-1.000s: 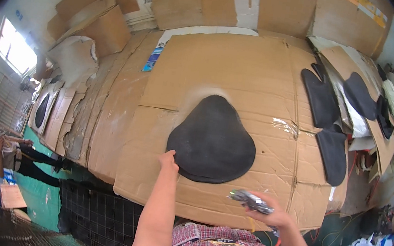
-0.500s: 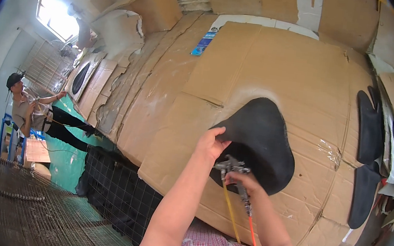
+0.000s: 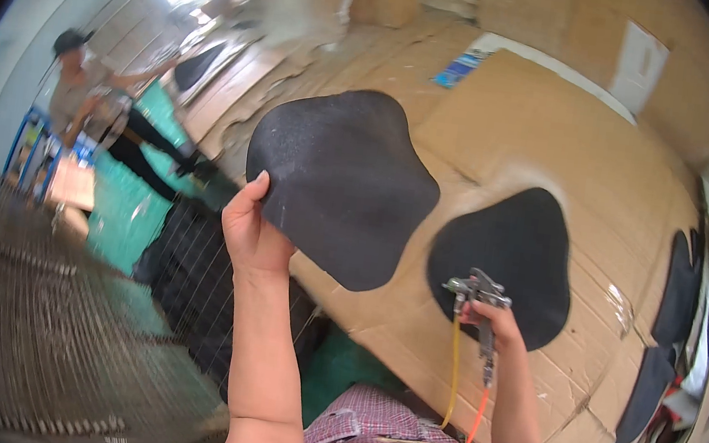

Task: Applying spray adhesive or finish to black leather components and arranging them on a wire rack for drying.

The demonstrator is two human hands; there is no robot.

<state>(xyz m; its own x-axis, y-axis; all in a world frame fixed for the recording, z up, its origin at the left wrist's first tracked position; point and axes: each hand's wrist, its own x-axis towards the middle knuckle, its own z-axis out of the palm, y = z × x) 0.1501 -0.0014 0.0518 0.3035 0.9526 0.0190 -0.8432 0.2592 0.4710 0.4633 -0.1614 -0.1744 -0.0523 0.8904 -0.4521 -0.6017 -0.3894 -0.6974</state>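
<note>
Left hand (image 3: 254,231) lifting black pad (image 3: 340,182), right hand (image 3: 495,320) gripping spray gun (image 3: 477,291)

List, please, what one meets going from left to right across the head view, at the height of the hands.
Co-worker → left hand → lifted black pad → spray gun in right hand → black patch on cardboard → dark pieces at the right edge.

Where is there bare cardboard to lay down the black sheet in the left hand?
Bare cardboard lies beyond the dark shape, up to the white sheet. A narrower strip runs along the near edge, below the held sheet in the left hand. The right side is crowded with black pieces. The right hand holds the spray gun.
</note>
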